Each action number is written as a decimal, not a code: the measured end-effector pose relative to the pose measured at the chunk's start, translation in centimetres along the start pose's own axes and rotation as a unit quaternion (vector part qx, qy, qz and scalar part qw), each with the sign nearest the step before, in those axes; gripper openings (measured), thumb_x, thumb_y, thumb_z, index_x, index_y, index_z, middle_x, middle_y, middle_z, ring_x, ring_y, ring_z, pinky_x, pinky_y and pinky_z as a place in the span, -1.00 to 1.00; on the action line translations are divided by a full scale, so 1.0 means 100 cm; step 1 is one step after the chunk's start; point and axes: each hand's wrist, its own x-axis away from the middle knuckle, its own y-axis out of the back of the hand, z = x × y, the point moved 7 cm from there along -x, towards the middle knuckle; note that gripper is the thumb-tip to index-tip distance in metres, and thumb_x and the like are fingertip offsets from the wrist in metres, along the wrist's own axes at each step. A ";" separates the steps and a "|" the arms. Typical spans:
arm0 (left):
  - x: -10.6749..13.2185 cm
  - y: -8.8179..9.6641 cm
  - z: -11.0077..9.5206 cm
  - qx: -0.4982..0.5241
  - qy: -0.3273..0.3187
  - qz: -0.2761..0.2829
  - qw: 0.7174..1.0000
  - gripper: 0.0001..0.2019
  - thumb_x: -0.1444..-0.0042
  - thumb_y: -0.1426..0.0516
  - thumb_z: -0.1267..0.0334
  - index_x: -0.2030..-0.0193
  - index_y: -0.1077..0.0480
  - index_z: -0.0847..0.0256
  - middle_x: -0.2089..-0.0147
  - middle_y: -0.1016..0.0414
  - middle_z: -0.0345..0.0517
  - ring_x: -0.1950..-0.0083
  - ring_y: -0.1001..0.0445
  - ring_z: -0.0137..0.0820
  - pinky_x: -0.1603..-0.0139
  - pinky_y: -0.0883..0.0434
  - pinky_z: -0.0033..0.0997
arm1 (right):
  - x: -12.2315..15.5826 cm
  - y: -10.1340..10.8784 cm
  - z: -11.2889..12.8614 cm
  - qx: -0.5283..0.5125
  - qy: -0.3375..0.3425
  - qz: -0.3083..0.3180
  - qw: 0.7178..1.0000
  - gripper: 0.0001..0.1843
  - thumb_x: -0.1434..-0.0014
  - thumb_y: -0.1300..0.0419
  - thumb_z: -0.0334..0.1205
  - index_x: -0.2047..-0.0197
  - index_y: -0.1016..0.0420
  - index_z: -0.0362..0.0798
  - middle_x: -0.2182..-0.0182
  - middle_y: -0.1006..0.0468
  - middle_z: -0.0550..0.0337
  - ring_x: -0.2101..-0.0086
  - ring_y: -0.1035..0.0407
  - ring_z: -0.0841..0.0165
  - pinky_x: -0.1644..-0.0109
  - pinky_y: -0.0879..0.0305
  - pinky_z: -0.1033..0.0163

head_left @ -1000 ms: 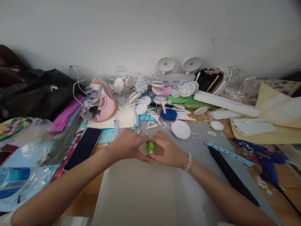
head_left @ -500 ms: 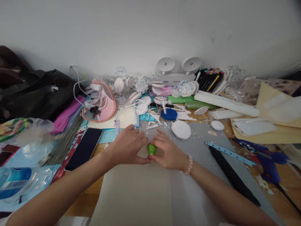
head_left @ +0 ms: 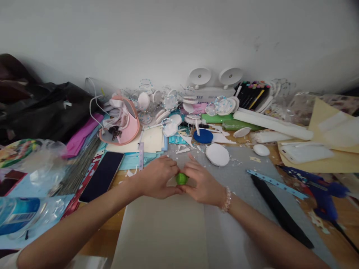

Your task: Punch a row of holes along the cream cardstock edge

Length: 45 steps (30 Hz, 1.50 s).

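Both my hands meet at the far edge of a pale sheet of paper [head_left: 165,231] lying on a grey mat [head_left: 246,186]. My left hand [head_left: 155,179] has its fingers curled and pressed against a small green object [head_left: 181,178], perhaps a glue stick. My right hand [head_left: 200,181], with a bead bracelet at the wrist, is closed round the same green object from the right. What the fingertips do at the paper's edge is hidden.
A black phone [head_left: 102,175] lies left of my hands. White foam ovals [head_left: 217,154], a blue disc [head_left: 203,136], a pink visor [head_left: 123,121] and markers [head_left: 252,95] crowd the back. A blue glue gun [head_left: 319,190] and black strip [head_left: 280,215] lie right; a water bottle [head_left: 17,215] lies left.
My hands have drawn closer together round the green object and shifted a little toward me. The view has shifted slightly.
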 end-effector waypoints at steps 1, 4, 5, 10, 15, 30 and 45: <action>0.000 -0.001 0.002 -0.012 0.010 0.007 1.000 -0.63 -0.08 -0.08 -0.06 0.36 -0.36 0.27 0.35 -0.45 -0.03 0.30 -0.44 -0.27 0.25 -0.30 -0.31 | 0.000 0.000 -0.001 0.004 -0.003 -0.002 1.000 -0.88 -0.05 -0.20 -0.27 0.35 -0.31 -0.05 0.46 -0.33 0.22 0.32 -0.34 0.28 -0.24 0.06 -0.16; 0.001 -0.002 0.009 -0.058 0.047 0.040 0.996 -0.55 -0.06 -0.06 -0.16 0.28 -0.38 0.25 0.40 -0.50 -0.06 0.39 -0.48 -0.24 0.40 -0.26 -0.35 | 0.000 0.001 -0.006 0.012 -0.018 -0.001 1.000 -0.83 -0.02 -0.24 -0.24 0.31 -0.34 -0.04 0.42 -0.38 0.20 0.28 -0.36 0.28 -0.24 0.03 -0.13; 0.002 -0.001 0.011 -0.067 0.053 0.049 0.995 -0.51 -0.03 -0.05 -0.21 0.26 -0.39 0.24 0.43 -0.51 -0.08 0.43 -0.49 -0.24 0.44 -0.23 -0.37 | 0.000 0.002 -0.007 0.010 -0.024 -0.002 1.000 -0.81 -0.01 -0.25 -0.21 0.29 -0.35 -0.04 0.40 -0.39 0.19 0.26 -0.36 0.27 -0.25 0.03 -0.13; 0.006 0.012 0.017 -0.077 0.044 0.041 0.995 -0.42 0.06 -0.04 -0.33 0.25 -0.41 0.20 0.51 -0.51 -0.15 0.46 -0.49 -0.30 0.48 -0.13 -0.44 | -0.001 0.011 -0.011 -0.008 -0.042 0.007 0.999 -0.71 0.00 -0.29 -0.11 0.24 -0.38 -0.04 0.34 -0.48 0.15 0.18 -0.40 0.23 -0.20 -0.08 -0.07; 0.007 0.018 0.015 -0.089 0.014 0.013 0.996 -0.44 0.05 -0.03 -0.32 0.33 -0.41 0.20 0.56 -0.47 -0.19 0.51 -0.44 -0.38 0.50 -0.07 -0.44 | 0.001 0.012 -0.011 -0.006 -0.035 0.012 0.999 -0.70 -0.03 -0.27 -0.08 0.21 -0.39 -0.05 0.30 -0.49 0.10 0.15 -0.37 0.21 -0.11 -0.19 -0.01; 0.000 0.021 -0.008 -0.163 -0.002 -0.002 0.987 -0.43 0.06 -0.04 -0.31 0.37 -0.37 0.25 0.41 -0.47 -0.08 0.38 -0.45 -0.26 0.35 -0.23 -0.28 | -0.004 0.010 0.004 0.034 0.012 0.023 0.999 -0.81 -0.03 -0.24 -0.19 0.30 -0.35 -0.05 0.44 -0.37 0.22 0.29 -0.34 0.27 -0.25 0.09 -0.11; -0.009 -0.001 -0.007 -0.109 0.009 0.042 0.993 -0.54 -0.07 -0.03 -0.13 0.36 -0.40 0.32 0.38 -0.51 0.03 0.34 -0.50 -0.17 0.28 -0.37 -0.19 | -0.001 0.001 -0.003 0.056 0.000 0.015 0.998 -0.86 -0.03 -0.19 -0.25 0.44 -0.26 -0.01 0.50 -0.33 0.27 0.36 -0.31 0.31 -0.26 0.15 -0.13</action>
